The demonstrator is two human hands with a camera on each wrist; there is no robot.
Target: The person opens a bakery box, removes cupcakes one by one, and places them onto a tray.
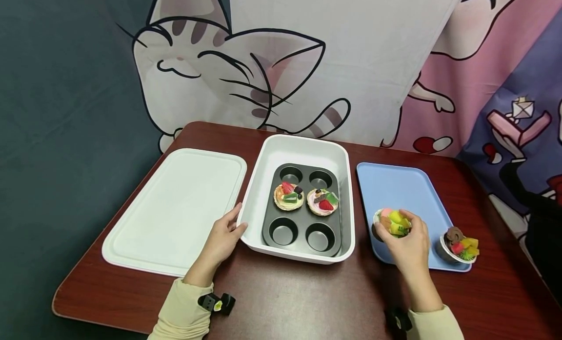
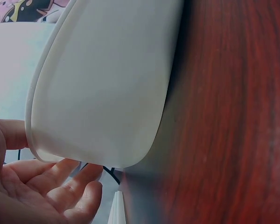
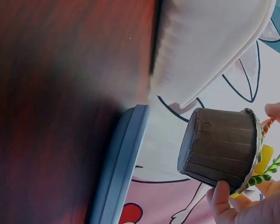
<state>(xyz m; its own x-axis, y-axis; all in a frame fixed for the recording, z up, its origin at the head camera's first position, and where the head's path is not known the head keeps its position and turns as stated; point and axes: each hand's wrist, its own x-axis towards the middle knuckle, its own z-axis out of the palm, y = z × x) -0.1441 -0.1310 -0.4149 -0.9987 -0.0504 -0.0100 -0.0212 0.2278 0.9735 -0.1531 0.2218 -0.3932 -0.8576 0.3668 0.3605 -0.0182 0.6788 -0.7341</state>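
Observation:
My left hand (image 1: pixel 224 238) grips the near left corner of a white plastic bin (image 1: pixel 303 150), thumb at the rim and fingers along the outer wall. Inside lies a dark six-cup muffin tin (image 1: pixel 301 228). Two fruit-topped toy cupcakes (image 1: pixel 289 196) fill its middle row. Over the left part of a blue tray (image 1: pixel 391 184), my right hand (image 1: pixel 410 245) holds a toy cupcake (image 3: pixel 219 144) in a brown pleated cup, raised clear of the tray. Its top carries yellow pieces and a green sprig. Another cupcake (image 1: pixel 457 247), with a brown swirl, stands by the tray's near right corner.
A flat white tray (image 1: pixel 175 203) lies left of the bin on the dark red-brown table (image 1: pixel 298 296). Behind the table hangs a cloth (image 1: pixel 369 62) with cartoon cat drawings. Something black (image 1: pixel 542 237) is at the right edge.

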